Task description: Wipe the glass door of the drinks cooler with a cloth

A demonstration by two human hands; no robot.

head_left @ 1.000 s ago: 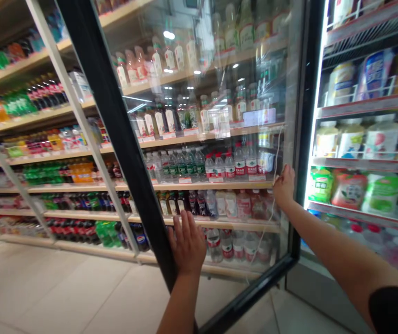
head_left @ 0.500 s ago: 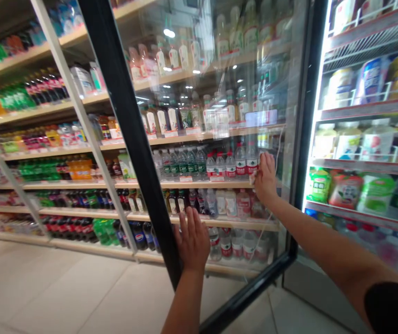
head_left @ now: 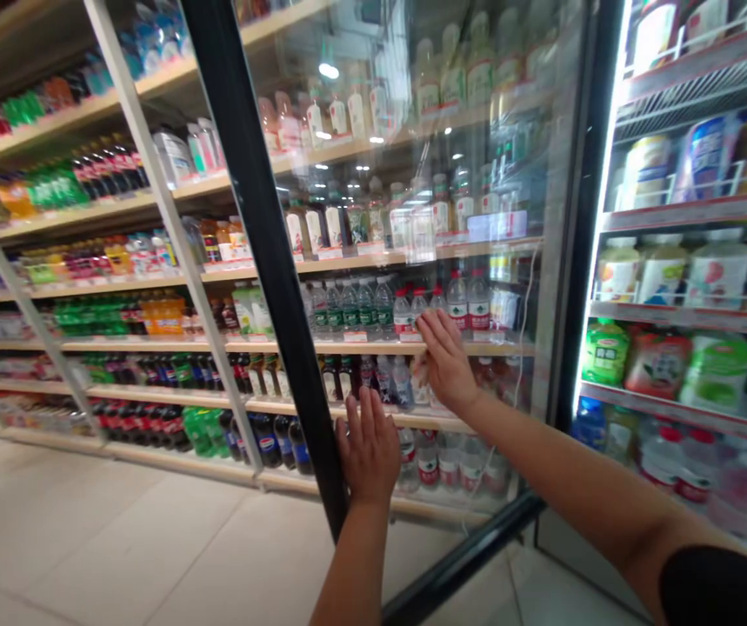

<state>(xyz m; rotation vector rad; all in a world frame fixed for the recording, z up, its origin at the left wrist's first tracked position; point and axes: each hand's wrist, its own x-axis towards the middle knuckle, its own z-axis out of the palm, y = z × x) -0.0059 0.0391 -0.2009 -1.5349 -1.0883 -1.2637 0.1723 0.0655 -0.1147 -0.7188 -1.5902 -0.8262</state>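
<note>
Shows smooth, glossy glass in the door (head_left: 373, 204), set in a dark frame (head_left: 275, 261) with a low sheen. Reads elsewhere as matt, pale wood-look shelves (head_left: 105, 285), shiny clear plastic bottles (head_left: 479, 300), smooth floor tiles (head_left: 86, 530), matt black sleeve cloth (head_left: 718, 582).

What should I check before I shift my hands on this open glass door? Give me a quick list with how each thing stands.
1. Left hand at the door's edge: ok, fingers spread beside the black frame.
2. Right hand over the glass: ok, though firm contact is hard to judge.
3. Pale thing under the right hand's fingers: cannot tell what it is; mostly hidden.
4. White cord clear of the right arm: cannot tell; the forearm crosses its line in this view.
5. Door open: ok, with the lit cooler shelves in view to the right.
6. Glass free of marks: cannot tell, because of reflections.
</note>
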